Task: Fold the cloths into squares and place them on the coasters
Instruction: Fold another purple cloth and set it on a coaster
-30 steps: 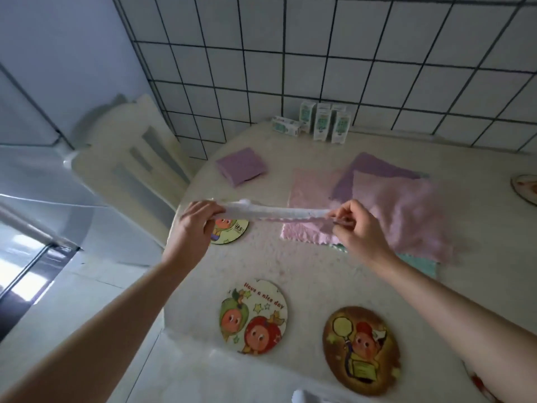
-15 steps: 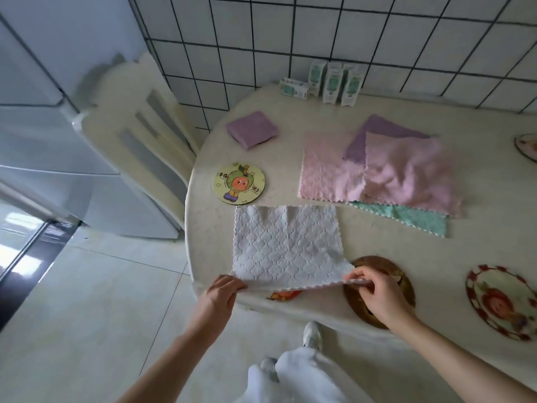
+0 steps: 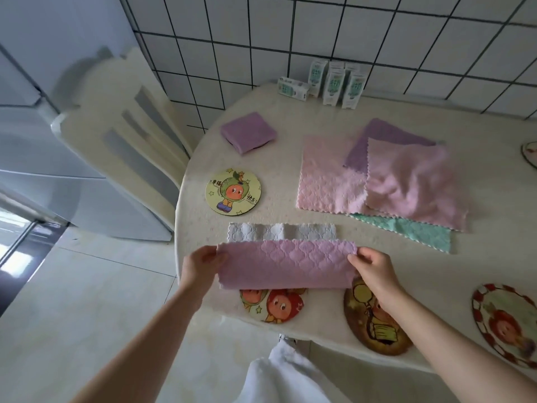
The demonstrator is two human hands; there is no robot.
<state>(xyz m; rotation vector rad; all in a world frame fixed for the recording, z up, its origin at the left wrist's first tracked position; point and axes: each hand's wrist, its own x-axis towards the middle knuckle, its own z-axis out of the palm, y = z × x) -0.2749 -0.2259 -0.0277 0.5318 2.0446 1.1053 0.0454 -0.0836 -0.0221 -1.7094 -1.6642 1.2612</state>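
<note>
A pink-and-white quilted cloth [image 3: 286,264] lies near the table's front edge, its near half folded over away from me so the pink side faces up and a white strip shows beyond. My left hand [image 3: 200,267] pinches its left corner and my right hand [image 3: 373,270] its right corner. The cloth partly covers a fruit-face coaster [image 3: 271,305]. A yellow coaster [image 3: 233,191] lies bare to the far left. A brown coaster [image 3: 374,324] is under my right wrist. A purple folded square [image 3: 248,135] sits at the back left.
A pile of unfolded cloths, pink [image 3: 328,181], purple [image 3: 386,133] and green [image 3: 412,231], lies at the middle right. A red-rimmed coaster [image 3: 508,321] sits front right, another coaster [image 3: 530,154] at the right edge. Small cartons [image 3: 337,82] stand by the tiled wall. A chair [image 3: 125,135] is left.
The cloth was held up stretched, then laid flat white side up. Both hands have now lifted its near edge and carried it away from me, folding it roughly in half.
</note>
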